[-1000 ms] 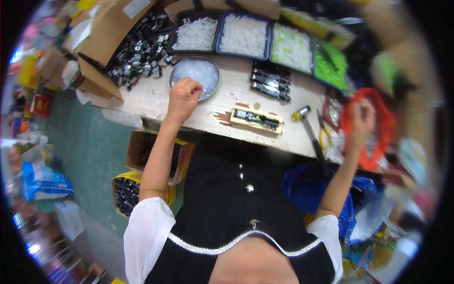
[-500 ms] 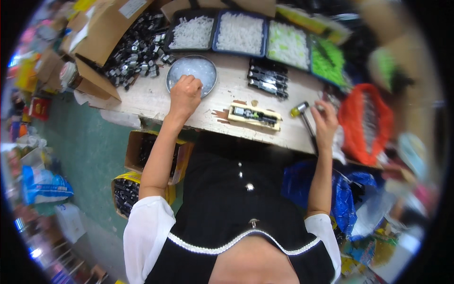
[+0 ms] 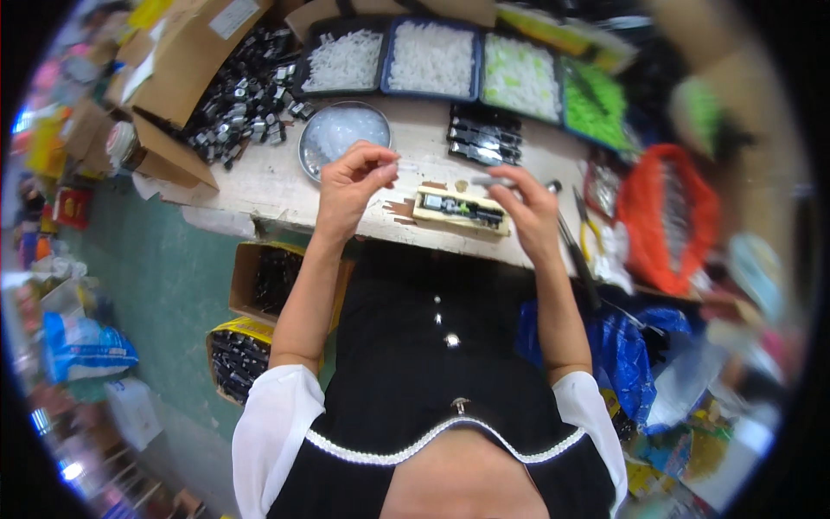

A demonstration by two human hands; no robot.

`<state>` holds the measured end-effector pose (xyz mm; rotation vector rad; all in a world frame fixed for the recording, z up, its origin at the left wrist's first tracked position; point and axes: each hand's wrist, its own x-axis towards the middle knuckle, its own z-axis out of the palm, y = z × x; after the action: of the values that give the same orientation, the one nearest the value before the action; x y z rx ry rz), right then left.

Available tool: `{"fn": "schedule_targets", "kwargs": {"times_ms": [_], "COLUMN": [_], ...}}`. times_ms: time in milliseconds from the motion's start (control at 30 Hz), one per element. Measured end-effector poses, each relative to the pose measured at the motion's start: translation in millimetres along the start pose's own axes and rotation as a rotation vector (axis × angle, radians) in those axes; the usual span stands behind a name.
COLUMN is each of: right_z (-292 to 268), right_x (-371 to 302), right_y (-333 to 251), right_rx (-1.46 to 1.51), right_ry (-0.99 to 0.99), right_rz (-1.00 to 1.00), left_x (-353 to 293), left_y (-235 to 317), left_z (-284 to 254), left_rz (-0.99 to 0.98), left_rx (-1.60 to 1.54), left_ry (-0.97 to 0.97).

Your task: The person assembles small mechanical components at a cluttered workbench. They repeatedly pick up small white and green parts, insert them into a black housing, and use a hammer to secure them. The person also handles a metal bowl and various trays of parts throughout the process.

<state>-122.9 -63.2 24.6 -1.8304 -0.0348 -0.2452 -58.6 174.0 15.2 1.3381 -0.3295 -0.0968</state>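
My left hand [image 3: 353,186] is closed in a pinch beside the round metal dish [image 3: 387,147], which holds small clear pieces. A small, pale, see-through piece [image 3: 406,168] sticks out from its fingertips. Across from it, my right hand [image 3: 529,206] pinches a short grey metal piece [image 3: 489,181], its exact kind unclear. Below and between the hands lies a cream block [image 3: 422,213] with a black and silver part [image 3: 458,207] set in its slot. A hammer [image 3: 572,243] lies by my right hand, which partly hides its head.
Along the back stand trays of white pieces [image 3: 432,56], mixed pieces [image 3: 519,78] and green pieces [image 3: 596,108]. Black parts [image 3: 484,137] lie in a row before them. Loose black and silver parts [image 3: 246,95] heap at the left. Yellow-handled pliers [image 3: 591,235] and a red bag [image 3: 640,199] are at the right.
My left hand has come up out of the dish, moving right with a small clear piece. My right hand has moved left from beyond the hammer toward the cream block, now with a grey piece.
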Motion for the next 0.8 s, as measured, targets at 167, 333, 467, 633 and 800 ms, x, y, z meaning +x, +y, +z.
{"fn": "schedule_targets", "kwargs": {"times_ms": [167,333,467,633,800], "right_z": [21,20,21,21,20], "right_x": [3,-1,-2,-3,-5], "right_y": [-1,-1,-3,-1,7], "right_rx": [0.08,0.063,0.089,0.198,0.499], "right_ry": [-0.012,0.007,0.012,-0.008,-0.058], "right_rz": [-0.07,-0.064,-0.026,0.083,0.247], "left_x": [-4,-3,-4,-5,-6], "left_y": [-9,-15,-16,-17,-13], "left_z": [22,29,32,35,46], "left_rz": [-0.025,-0.017,0.006,0.093,0.4], "left_rx": [-0.098,-0.096,-0.054,0.052,0.361], "left_ry": [-0.046,-0.072,-0.077,-0.058,-0.076]}}
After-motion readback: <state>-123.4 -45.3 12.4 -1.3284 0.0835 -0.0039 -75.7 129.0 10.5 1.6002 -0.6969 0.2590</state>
